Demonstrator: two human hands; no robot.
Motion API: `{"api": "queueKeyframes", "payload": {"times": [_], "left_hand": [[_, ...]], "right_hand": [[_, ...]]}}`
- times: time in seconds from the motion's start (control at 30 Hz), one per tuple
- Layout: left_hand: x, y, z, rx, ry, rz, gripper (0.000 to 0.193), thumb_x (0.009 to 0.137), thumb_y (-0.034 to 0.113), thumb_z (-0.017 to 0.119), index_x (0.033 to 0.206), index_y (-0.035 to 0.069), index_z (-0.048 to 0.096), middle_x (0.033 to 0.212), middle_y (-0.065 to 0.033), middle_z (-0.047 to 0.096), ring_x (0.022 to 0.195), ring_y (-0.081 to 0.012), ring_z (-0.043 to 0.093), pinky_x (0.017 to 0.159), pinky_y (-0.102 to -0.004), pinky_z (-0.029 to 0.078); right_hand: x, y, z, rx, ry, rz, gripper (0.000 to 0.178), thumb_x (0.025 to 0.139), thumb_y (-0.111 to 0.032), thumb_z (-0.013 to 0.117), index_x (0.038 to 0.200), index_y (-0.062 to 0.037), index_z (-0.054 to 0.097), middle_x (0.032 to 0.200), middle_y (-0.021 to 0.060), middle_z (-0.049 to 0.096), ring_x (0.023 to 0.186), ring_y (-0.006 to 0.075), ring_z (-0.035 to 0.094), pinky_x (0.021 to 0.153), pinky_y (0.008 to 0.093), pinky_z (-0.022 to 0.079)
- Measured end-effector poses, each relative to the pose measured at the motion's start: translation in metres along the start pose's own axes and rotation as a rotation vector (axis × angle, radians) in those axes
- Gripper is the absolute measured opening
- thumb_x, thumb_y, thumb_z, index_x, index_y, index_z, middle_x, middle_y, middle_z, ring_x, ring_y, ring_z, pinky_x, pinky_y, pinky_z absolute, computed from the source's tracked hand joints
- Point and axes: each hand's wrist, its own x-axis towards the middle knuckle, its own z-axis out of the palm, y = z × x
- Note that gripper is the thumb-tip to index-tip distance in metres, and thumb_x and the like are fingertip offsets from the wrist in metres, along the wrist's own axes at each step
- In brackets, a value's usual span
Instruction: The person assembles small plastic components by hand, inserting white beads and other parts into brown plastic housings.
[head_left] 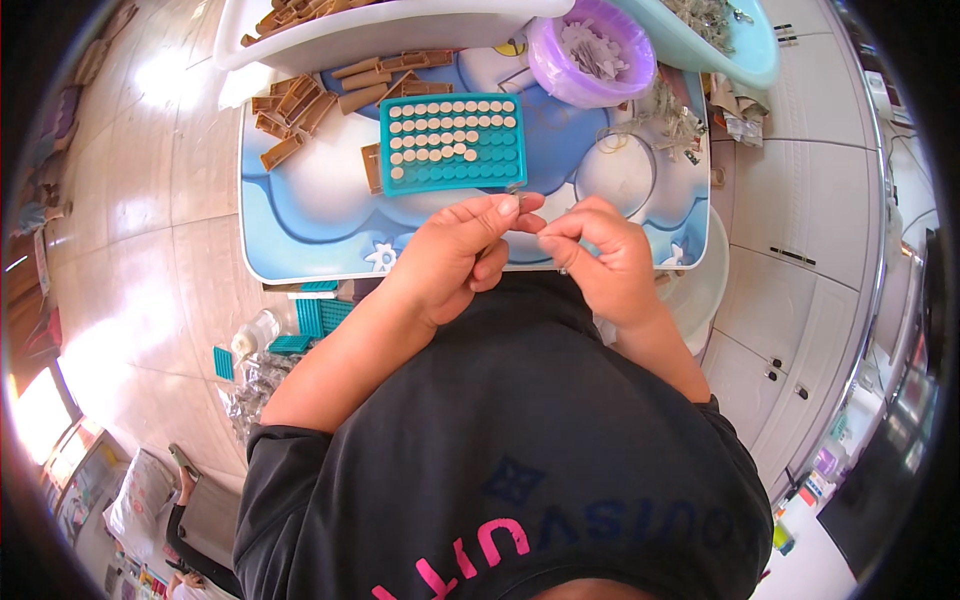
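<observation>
My left hand (455, 245) is closed just in front of the teal tray, thumb pressed on the index finger. A tiny shiny piece (516, 187) shows at its fingertips, too small to name. Beside it my right hand (607, 255) pinches thumb and index finger together, its fingertips almost meeting the left ones. Whatever the right hand holds, if anything, is too fine to make out. The teal tray (455, 186) has rows of round pegs or wells. Cream discs (397, 173) fill the upper rows and part of the lower ones.
Brown open boxes (300, 100) lie behind left on the blue-white table (330, 235). A purple basin (540, 75) holds pale pieces. A white tub (380, 35) and a light-blue basin (765, 60) stand at the back. Clear tangled pieces (675, 125) lie at right.
</observation>
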Motion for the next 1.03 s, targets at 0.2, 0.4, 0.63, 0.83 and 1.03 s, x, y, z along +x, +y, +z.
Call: {"api": "queueKeyframes", "payload": {"times": [0.2,0.4,0.63,0.83,1.03], "left_hand": [[-0.002,-0.001,-0.007,-0.027,0.015,0.04,0.032,0.092,0.024,0.053,0.114,0.001,0.055,0.089,-0.0014,0.061,0.046,-0.0026,0.032,0.04,-0.0169,0.025],[-0.004,-0.003,-0.014,0.059,0.008,0.085,0.029,0.094,0.024,0.05,0.108,0.0,0.058,0.079,0.0002,0.056,0.045,-0.0023,0.032,0.04,-0.0171,0.023],[-0.009,-0.002,-0.009,0.18,-0.007,0.086,0.03,0.096,0.026,0.046,0.099,0.0,0.061,0.074,0.0005,0.054,0.044,-0.0027,0.033,0.039,-0.0178,0.023],[-0.009,-0.001,-0.013,0.242,-0.043,0.055,0.03,0.096,0.028,0.046,0.096,0.001,0.061,0.073,0.0002,0.053,0.045,-0.0034,0.033,0.04,-0.0182,0.023],[-0.008,-0.001,-0.007,0.179,0.156,0.201,0.046,0.094,0.039,0.046,0.118,0.0,0.052,0.079,-0.0056,0.057,0.053,-0.0086,0.04,0.049,-0.0216,0.033]], "right_hand": [[-0.005,-0.001,0.014,-0.221,-0.086,-0.076,0.012,0.076,-0.016,0.07,0.074,-0.0058,0.064,0.064,0.0054,0.056,0.06,0.0211,0.051,0.057,0.035,0.039],[0.005,-0.011,0.015,-0.068,0.021,-0.028,0.008,0.079,-0.01,0.067,0.081,-0.0019,0.064,0.07,0.0073,0.059,0.062,0.0177,0.055,0.056,0.0285,0.042],[0.019,-0.001,0.016,0.043,0.02,-0.041,0.008,0.079,0.0,0.064,0.087,0.0012,0.063,0.077,0.008,0.06,0.067,0.0147,0.057,0.058,0.0254,0.044],[0.022,-0.004,0.017,-0.032,0.033,-0.153,0.009,0.077,0.003,0.063,0.086,0.0007,0.062,0.078,0.009,0.06,0.067,0.0184,0.057,0.058,0.0259,0.044],[0.022,-0.004,0.009,-0.119,0.063,-0.185,0.008,0.077,0.003,0.064,0.083,-0.0012,0.062,0.082,0.0099,0.061,0.074,0.021,0.06,0.064,0.0279,0.047]]}}
